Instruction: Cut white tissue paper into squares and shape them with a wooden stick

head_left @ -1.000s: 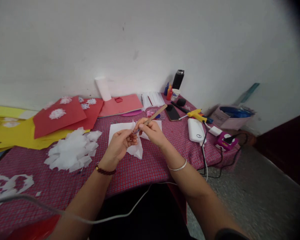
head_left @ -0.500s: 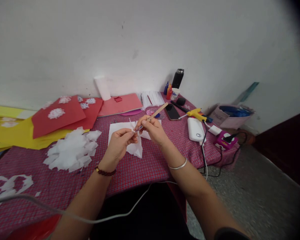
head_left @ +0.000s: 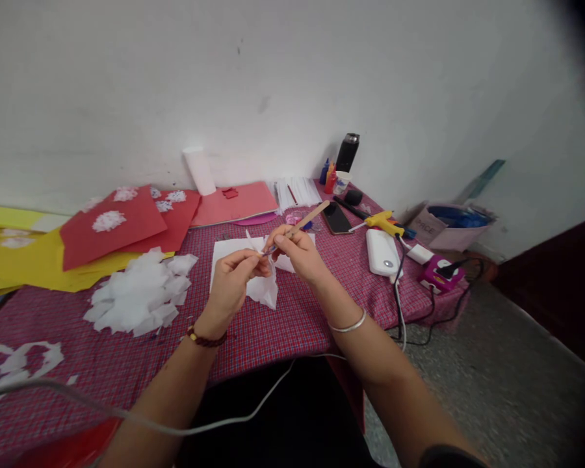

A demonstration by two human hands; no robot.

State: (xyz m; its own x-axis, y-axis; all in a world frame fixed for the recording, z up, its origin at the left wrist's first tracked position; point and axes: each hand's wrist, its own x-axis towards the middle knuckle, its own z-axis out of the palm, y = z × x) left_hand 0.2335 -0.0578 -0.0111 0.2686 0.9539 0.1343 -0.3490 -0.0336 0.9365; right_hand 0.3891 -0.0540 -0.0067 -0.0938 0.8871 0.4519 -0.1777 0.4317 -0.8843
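Note:
My right hand is closed on a flat wooden stick, which slants up and to the right out of the fingers. Pinched in my left hand is a thin white paper strip whose end sticks up above the fingers. Both hands meet at the fingertips, where a small bluish spot shows, too small to make out. Beneath them white paper lies on the checked cloth. To the left is a heap of white tissue pieces.
Red sheets with paper tufts lie at the left. Toward the right are a phone, a yellow glue gun, a white power bank and a purple socket block. A white cable crosses in front.
The white strip's end above my left fingers now shows longer and leans left. Both hands have stayed in nearly the same place, fingertips still together.

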